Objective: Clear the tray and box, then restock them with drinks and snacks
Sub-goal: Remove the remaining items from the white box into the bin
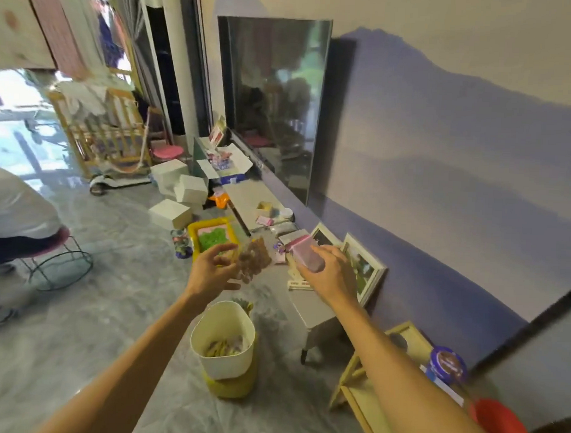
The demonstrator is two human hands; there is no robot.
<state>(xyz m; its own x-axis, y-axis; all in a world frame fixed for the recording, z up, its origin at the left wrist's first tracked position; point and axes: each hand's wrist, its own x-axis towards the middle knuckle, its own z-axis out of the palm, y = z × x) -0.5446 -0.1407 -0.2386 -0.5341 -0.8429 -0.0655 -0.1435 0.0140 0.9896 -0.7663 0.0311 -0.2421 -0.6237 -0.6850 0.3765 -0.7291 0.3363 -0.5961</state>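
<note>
My left hand [214, 272] pinches a clear bag of brown snacks [253, 258] and holds it in the air. My right hand [327, 277] grips a small clear container with a pink lid [305, 255], also raised. Both hover above the low grey cabinet [309, 310]. Beyond them a yellow tray [192, 228] with green contents lies on the floor. A white open box [244, 163] holding packets sits further back on the cabinet top. Below my arms stands a cream bin [220, 364] with scraps inside, on a yellow base.
Small packets and a jar [286, 213] lie on the cabinet. Framed pictures [367, 269] lean on the purple wall. White boxes [171, 213] sit on the floor. A person on a stool [18, 224] is at left. A blue tin [446, 364] and red object [500, 425] are at right.
</note>
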